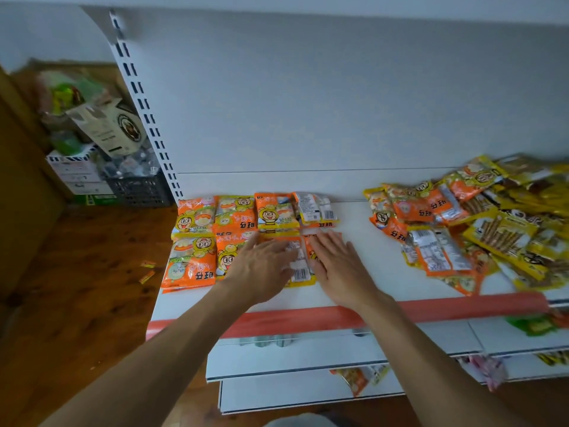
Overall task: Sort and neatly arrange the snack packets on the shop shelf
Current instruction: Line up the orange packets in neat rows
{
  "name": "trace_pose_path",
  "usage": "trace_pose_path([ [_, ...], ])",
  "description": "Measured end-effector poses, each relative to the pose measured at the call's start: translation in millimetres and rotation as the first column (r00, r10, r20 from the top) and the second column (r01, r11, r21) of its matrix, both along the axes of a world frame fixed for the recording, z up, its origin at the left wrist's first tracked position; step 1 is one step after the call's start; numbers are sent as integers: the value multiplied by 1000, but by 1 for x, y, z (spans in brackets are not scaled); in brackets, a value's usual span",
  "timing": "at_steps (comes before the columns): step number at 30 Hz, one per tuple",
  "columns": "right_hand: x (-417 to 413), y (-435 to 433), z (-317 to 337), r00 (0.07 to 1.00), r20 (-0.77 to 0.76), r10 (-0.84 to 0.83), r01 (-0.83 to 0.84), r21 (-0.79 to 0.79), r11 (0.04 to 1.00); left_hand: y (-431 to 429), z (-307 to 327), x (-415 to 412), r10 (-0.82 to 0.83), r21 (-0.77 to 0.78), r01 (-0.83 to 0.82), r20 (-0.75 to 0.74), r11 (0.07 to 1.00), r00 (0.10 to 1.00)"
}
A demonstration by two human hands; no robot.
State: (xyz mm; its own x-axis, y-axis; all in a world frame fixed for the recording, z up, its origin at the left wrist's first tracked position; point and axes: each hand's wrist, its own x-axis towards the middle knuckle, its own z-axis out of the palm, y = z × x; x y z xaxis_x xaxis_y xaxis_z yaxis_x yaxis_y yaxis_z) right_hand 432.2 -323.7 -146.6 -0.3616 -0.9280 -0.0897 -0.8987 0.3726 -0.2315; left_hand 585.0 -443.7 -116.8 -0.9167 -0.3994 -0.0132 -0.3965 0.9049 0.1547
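Where left hand [261, 269] and right hand [341, 271] press, packets [300, 272] lie half-hidden.

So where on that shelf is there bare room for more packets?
Bare shelf lies between the neat orange packets and the loose pile, plus a strip before the red edge. Left corner and right end are crowded.

- Bare shelf [381, 272] lies open between the tidy orange packets [197, 263] at left and the jumbled pile [480, 229] at right.
- A red edge strip [446, 306] borders the front.
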Motion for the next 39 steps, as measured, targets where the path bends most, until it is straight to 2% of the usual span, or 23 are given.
trace_pose_path([
  [8, 3, -8, 5, 997, 73, -20, 16, 58, 998, -4, 14, -6, -20, 39, 16, 112, 999, 993],
  [11, -3, -8, 25, 994, 113, 10, 0, -93, 996, -4, 24, -11, 18, 63, -23, 80, 998, 997],
  [13, -9, -7, 41, 998, 14, -53, 55, -227, 972, 0, 32, -19, 54, 43, -55, 38, 998, 998],
  [14, -14, -5, 49, 993, -38, -110, 99, -230, 968, 2, 38, -25, 73, 23, -73, 20, 997, 997],
  [18, -46, 8, 75, 968, -124, -217, 213, -46, 976, 24, 60, -61, 89, -18, -89, 43, 996, 995],
  [20, -63, 21, 85, 954, -150, -258, 255, -44, 966, 37, 66, -82, 86, -49, -84, 42, 995, 995],
  [22, -82, 38, 92, 937, -170, -305, 289, -114, 951, 46, 66, -105, 76, -51, -76, 7, 996, 997],
  [24, -101, 60, 91, 931, -159, -328, 302, -170, 938, 56, 61, -130, 36, -38, -38, -30, 999, 999],
  [25, -109, 72, 88, 933, -154, -325, 303, -148, 941, 63, 56, -142, 5, -25, -6, -49, 1000, 999],
  [27, -123, 94, 79, 939, -148, -312, 311, -30, 950, 78, 45, -164, -64, 11, 65, -82, 998, 995],
  [30, -131, 115, 59, 952, -17, -305, 305, 100, 947, 91, 28, -191, -79, 52, 85, -101, 995, 992],
  [34, -135, 129, 40, 964, -23, -266, 266, -26, 964, 93, 7, -207, -79, 49, 80, -17, 996, 997],
  [37, -142, 134, 36, 966, 5, -258, 257, -106, 961, 92, -2, -209, -38, -28, 35, -123, 999, 992],
  [39, -145, 137, 39, 957, 68, -283, 291, -217, 932, 93, -4, -210, -12, -57, 0, -208, 998, 978],
])
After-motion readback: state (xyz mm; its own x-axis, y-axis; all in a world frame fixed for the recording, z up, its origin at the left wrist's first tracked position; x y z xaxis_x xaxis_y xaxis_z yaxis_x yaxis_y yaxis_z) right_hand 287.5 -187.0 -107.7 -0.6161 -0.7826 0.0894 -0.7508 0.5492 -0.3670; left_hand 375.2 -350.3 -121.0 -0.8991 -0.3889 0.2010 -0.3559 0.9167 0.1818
